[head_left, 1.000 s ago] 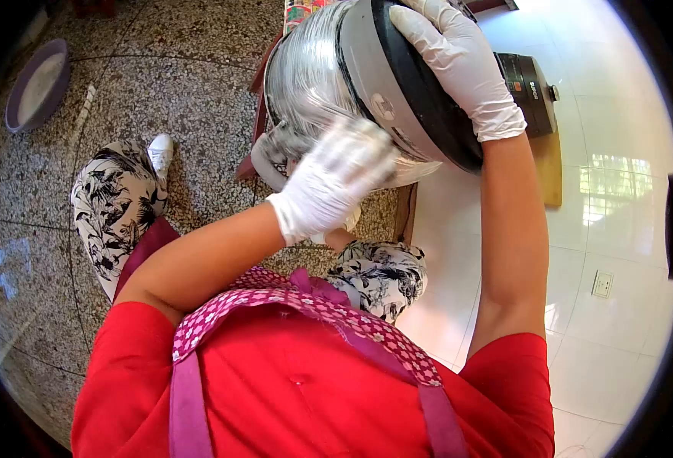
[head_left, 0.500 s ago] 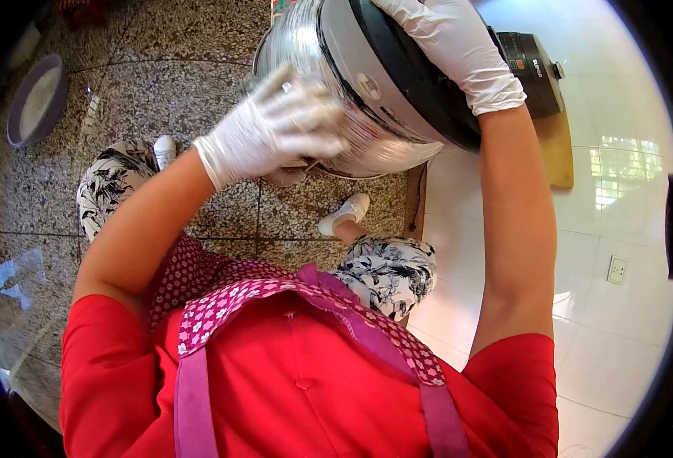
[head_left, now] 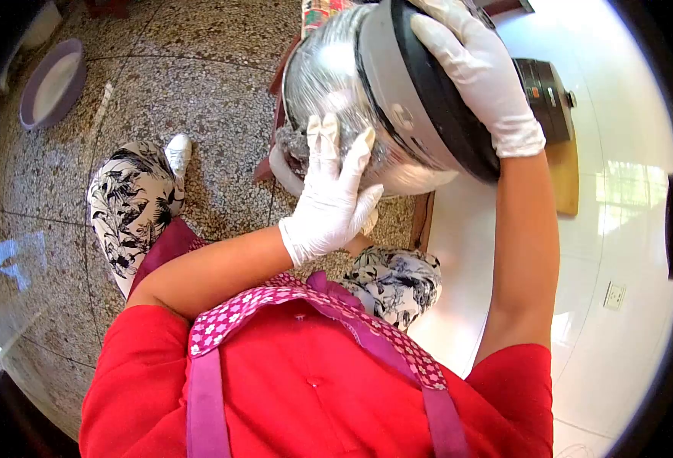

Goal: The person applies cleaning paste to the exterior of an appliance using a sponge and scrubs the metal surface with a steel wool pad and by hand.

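Note:
A large shiny metal drum-shaped vessel (head_left: 329, 72) lies tilted on its side, its wall covered in wrinkled clear film. It has a grey band and a black rim at its right end. My right hand (head_left: 481, 72), in a white glove, grips the black rim from above, its fingertips partly out of view. My left hand (head_left: 336, 183), also gloved, is open with fingers spread against the film-covered wall. Just left of its fingers is a grey fuzzy wad (head_left: 294, 142) that looks like steel wool. A pale curved piece (head_left: 283, 172) shows below the wad.
A black appliance (head_left: 542, 99) stands at the right on a yellow board (head_left: 565, 179). Dark red wooden parts (head_left: 263, 169) show under the vessel. A purple basin (head_left: 50, 84) sits on the speckled floor (head_left: 199, 91) at the far left. A wall socket (head_left: 615, 295) is at the right.
My left hand was blurred in motion at the vessel's left side; it has moved right and down and now lies spread on the wall. My right hand keeps its place on the rim.

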Motion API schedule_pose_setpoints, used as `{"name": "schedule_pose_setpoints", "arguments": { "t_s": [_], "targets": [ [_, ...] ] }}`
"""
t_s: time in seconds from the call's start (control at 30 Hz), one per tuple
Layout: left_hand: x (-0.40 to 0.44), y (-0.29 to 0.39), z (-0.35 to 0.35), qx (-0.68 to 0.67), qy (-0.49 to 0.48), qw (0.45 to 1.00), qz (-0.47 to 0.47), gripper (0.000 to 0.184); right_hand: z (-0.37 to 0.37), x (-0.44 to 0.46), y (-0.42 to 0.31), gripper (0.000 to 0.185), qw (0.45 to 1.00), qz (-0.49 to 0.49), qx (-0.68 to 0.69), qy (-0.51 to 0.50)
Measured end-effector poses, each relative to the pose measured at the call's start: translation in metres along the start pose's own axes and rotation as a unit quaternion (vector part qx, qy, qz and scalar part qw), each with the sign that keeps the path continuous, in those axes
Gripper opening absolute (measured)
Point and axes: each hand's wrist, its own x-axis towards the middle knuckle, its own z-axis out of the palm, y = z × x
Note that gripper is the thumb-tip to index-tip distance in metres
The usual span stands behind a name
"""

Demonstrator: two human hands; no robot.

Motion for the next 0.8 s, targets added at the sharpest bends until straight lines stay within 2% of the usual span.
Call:
{"name": "schedule_pose_setpoints", "arguments": {
  "t_s": [0.1, 0.13, 0.17, 0.2, 0.23, 0.27, 0.3, 0.43, 0.5, 0.53, 0.6, 0.63, 0.7, 0.8],
  "targets": [
    [0.026, -0.018, -0.002, -0.03, 0.103, 0.994, -0.016, 0.073, 0.002, -0.001, 0.018, 0.04, 0.997, 0.004, 0.076, -0.008],
    [0.043, -0.028, -0.007, -0.062, 0.141, 0.987, -0.034, 0.064, 0.001, -0.005, 0.012, 0.04, 0.992, 0.06, 0.109, -0.007],
    [0.06, -0.041, -0.016, -0.066, 0.145, 0.986, -0.039, 0.055, 0.001, -0.007, 0.008, 0.041, 0.983, 0.116, 0.142, -0.005],
    [0.077, -0.051, -0.029, -0.105, 0.121, 0.986, -0.044, 0.05, 0.003, -0.003, 0.009, 0.041, 0.991, 0.055, 0.121, 0.001],
    [0.094, -0.063, -0.038, -0.143, 0.097, 0.984, -0.049, 0.046, 0.004, -0.002, 0.008, 0.041, 0.991, 0.052, 0.121, 0.0],
    [0.108, -0.083, -0.038, -0.291, 0.057, 0.949, -0.102, 0.044, 0.005, -0.002, 0.005, 0.041, 0.99, 0.062, 0.128, 0.002],
    [0.124, -0.102, -0.037, -0.432, 0.016, 0.889, -0.152, 0.043, 0.005, -0.002, 0.004, 0.041, 0.988, 0.073, 0.135, 0.004],
    [0.172, -0.133, -0.035, -0.411, -0.102, 0.89, -0.171, 0.042, 0.003, -0.003, 0.008, 0.041, 0.985, 0.093, 0.147, -0.001],
    [0.176, -0.141, -0.03, -0.316, -0.108, 0.939, -0.081, 0.041, -0.001, -0.001, 0.007, 0.041, 0.993, 0.038, 0.11, 0.009],
    [0.168, -0.144, -0.026, -0.354, -0.093, 0.923, -0.124, 0.04, -0.002, -0.001, 0.007, 0.041, 0.994, 0.036, 0.107, 0.009],
    [0.14, -0.105, -0.044, -0.411, -0.04, 0.888, -0.202, 0.04, -0.005, -0.003, 0.01, 0.04, 0.994, 0.05, 0.097, -0.003],
    [0.123, -0.116, -0.035, -0.387, -0.018, 0.912, -0.137, 0.041, -0.005, -0.003, 0.012, 0.04, 0.994, 0.048, 0.097, -0.002],
    [0.083, -0.091, -0.035, -0.374, 0.072, 0.918, -0.106, 0.037, -0.006, 0.001, 0.013, 0.04, 0.997, 0.034, 0.061, -0.012],
    [0.036, -0.082, -0.041, -0.269, 0.04, 0.958, -0.094, 0.039, -0.008, 0.002, 0.014, 0.041, 0.999, 0.043, 0.025, -0.012]
  ]
}}
